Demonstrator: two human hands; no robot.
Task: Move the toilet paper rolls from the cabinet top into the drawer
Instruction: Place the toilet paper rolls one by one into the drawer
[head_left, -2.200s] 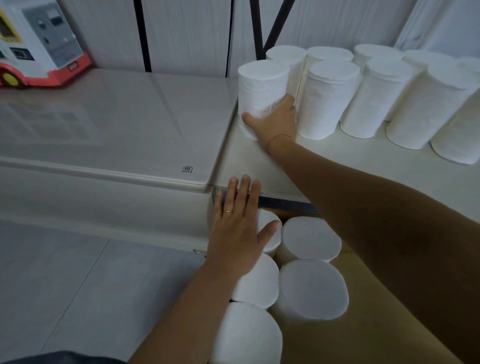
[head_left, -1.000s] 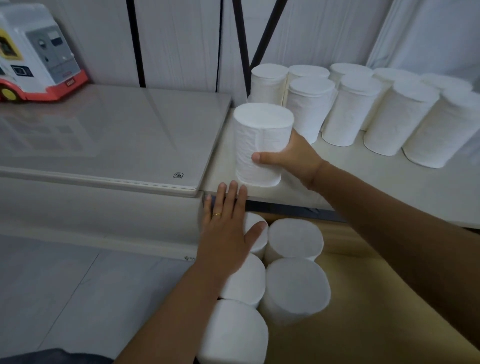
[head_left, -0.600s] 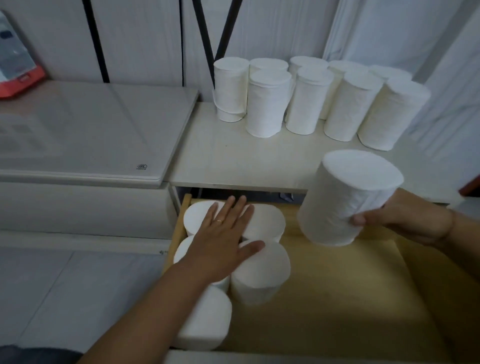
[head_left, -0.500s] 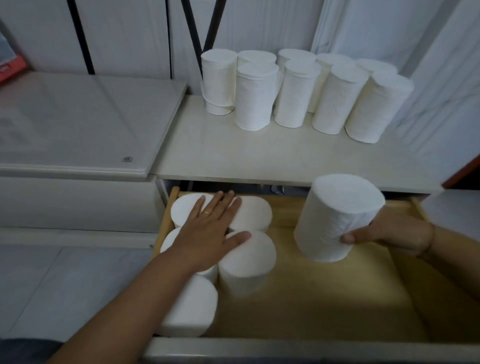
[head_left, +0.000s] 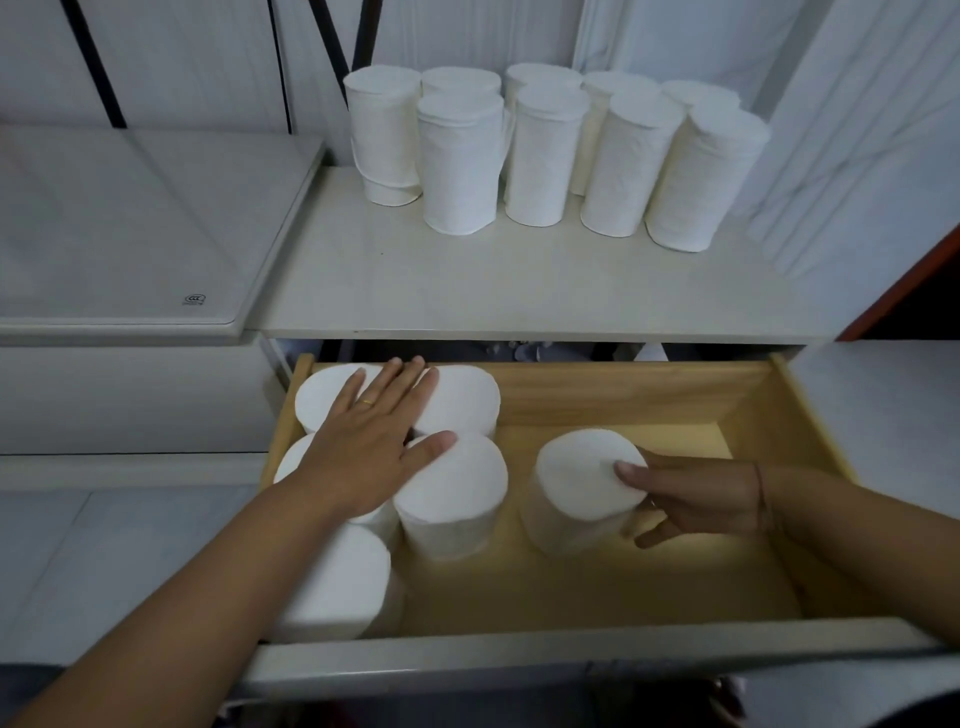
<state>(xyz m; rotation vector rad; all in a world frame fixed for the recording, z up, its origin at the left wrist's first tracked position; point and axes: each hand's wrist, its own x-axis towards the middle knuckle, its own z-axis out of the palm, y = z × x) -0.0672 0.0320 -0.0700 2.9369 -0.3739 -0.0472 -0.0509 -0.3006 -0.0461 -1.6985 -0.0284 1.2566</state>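
Note:
The wooden drawer (head_left: 675, 395) is pulled out below the white cabinet top (head_left: 519, 291). Several white toilet paper rolls (head_left: 452, 499) stand upright in its left part, and my left hand (head_left: 369, 447) lies flat and spread on top of them. A further roll (head_left: 576, 493) stands upright on the drawer floor near the middle. My right hand (head_left: 691, 499) holds this roll from its right side, thumb on its top rim and fingers around its wall. Several more rolls (head_left: 550, 156) stand in two rows at the back of the cabinet top.
A low white lidded unit (head_left: 130, 228) adjoins the cabinet on the left. The drawer's white front panel (head_left: 519, 660) runs across near me. White wall panels stand behind and to the right, with a dark reddish edge (head_left: 904, 291) at the right.
My right hand took a roll from the cabinet top, carried it down and right, and lowered it into the drawer. The view shifted right. My left hand stayed flat on the drawer's rolls.

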